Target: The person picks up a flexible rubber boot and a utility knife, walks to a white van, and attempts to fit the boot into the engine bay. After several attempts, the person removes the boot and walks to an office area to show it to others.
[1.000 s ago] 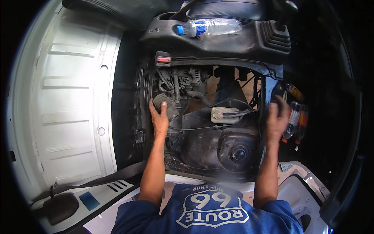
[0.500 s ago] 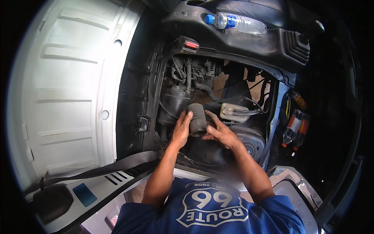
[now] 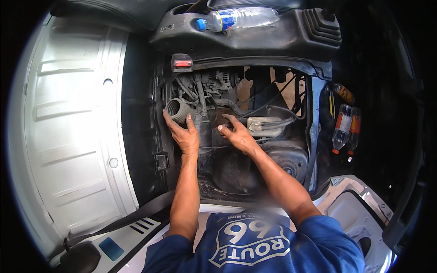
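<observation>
1. Carried leftward from between my two hands half a second ago, a dusty grey, ribbed, flexible tube (image 3: 184,109) now sits in my left hand (image 3: 184,136) alone, its round mouth turned up and toward the left.
2. My left grip is closed around the tube, thumb on one side and fingers on the other, at the left side of a roughly rectangular, metal-edged bay (image 3: 314,136), near grimy grey engine parts (image 3: 220,83).
3. My right hand (image 3: 239,136), now off the tube, hangs open over the bay, thumb and forefinger apart, just beside a cream-coloured plastic reservoir (image 3: 273,132).
4. Past the bay's far edge, a black seat-belt buckle with a red button (image 3: 182,63) stands near a black plastic console (image 3: 255,45), where a clear, blue-capped plastic bottle (image 3: 248,19) lies on its side.
5. To my right, two clear bottles with orange caps (image 3: 341,132) lie side by side near a slim yellow object (image 3: 332,104).
6. To my left stretches a white, ribbed panel (image 3: 77,173), with a dark webbing belt (image 3: 148,207) running near its lower end.
</observation>
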Demonstrator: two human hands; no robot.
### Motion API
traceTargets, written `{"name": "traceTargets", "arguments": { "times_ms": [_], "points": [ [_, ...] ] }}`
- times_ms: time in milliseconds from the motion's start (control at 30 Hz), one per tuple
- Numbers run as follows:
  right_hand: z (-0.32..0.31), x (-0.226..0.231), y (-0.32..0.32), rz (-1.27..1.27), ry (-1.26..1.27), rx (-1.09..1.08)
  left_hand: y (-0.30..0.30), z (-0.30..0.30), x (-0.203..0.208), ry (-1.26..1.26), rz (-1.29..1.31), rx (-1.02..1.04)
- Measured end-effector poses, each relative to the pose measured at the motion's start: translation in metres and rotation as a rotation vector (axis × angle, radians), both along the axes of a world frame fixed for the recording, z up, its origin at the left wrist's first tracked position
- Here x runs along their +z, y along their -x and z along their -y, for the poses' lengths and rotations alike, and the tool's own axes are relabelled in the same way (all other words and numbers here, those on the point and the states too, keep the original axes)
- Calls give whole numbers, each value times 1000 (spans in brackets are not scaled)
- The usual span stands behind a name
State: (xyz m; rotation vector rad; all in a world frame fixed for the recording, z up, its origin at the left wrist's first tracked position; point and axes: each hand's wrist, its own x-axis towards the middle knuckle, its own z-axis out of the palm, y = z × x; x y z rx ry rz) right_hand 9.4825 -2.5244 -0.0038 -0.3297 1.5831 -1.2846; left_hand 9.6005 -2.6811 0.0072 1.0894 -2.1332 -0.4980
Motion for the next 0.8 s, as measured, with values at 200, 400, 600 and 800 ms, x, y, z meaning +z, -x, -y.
{"name": "traceTargets", "arguments": {
  "times_ms": [200, 400, 600, 800],
  "points": [
    [-2, 0, 5, -25, 0, 61, 3, -8, 8, -84, -35, 6],
    [3, 11, 4, 14, 42, 153, -16, -17, 3, -834, -180, 307],
    [46, 13, -19, -16, 89, 128, 1, 30, 11, -1163, -148, 356],
    [88, 19, -32, -185, -9, 49, 11, 29, 25, -1048, 121, 360]
  ]
}}
